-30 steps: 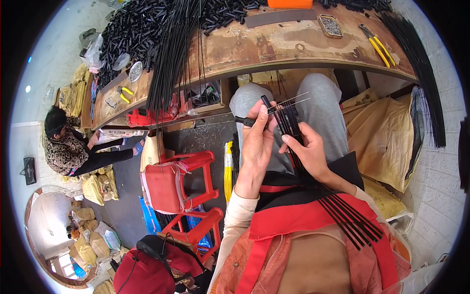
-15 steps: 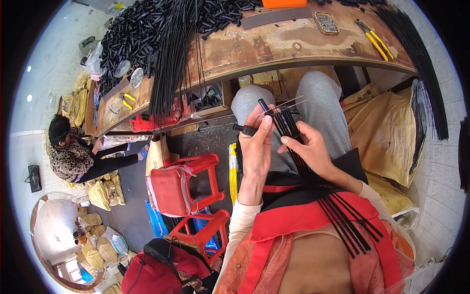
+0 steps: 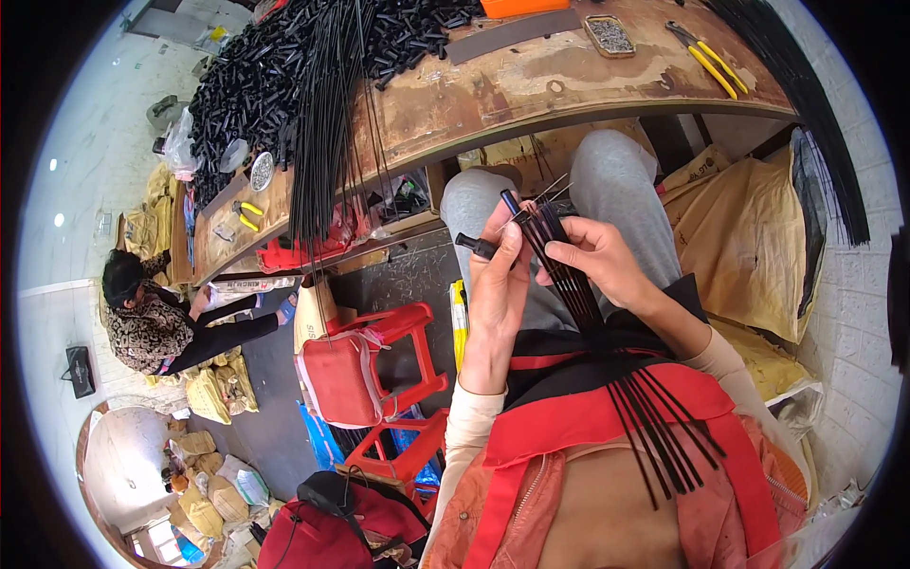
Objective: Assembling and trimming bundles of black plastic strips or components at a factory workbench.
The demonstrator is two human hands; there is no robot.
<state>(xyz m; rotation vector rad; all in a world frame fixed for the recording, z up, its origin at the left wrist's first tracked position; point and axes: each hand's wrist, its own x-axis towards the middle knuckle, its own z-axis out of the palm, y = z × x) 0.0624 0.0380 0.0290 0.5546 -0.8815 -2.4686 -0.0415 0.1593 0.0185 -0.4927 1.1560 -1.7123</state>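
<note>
A bundle of thin black rods [image 3: 576, 294] lies in my lap between my hands, its upper ends fanned and bristling with thin metal wires [image 3: 552, 190]. My left hand [image 3: 499, 280] is closed at the upper end, thumb against a dark tube-like piece [image 3: 512, 203] beside the rods. A short black plastic part [image 3: 476, 247] also sits in that hand's fingers. My right hand [image 3: 602, 258] pinches the rods a little lower, thumb on top; its other fingers are partly hidden behind them. The rods' lower ends [image 3: 664, 441] spread over my red and black apron [image 3: 569, 417].
Ahead is a wooden bench [image 3: 512, 90] with a heap of black plastic parts [image 3: 275, 95], long black rods [image 3: 327, 142], a tray of small metal pieces [image 3: 609, 36] and yellow-handled pliers [image 3: 711, 64]. Red stools [image 3: 346, 379] stand left. Another person [image 3: 147, 318] sits far left.
The wires at the rods' upper end have shifted and bunch closer together. My right hand has slid slightly up and toward the left hand. The view has tilted a little.
</note>
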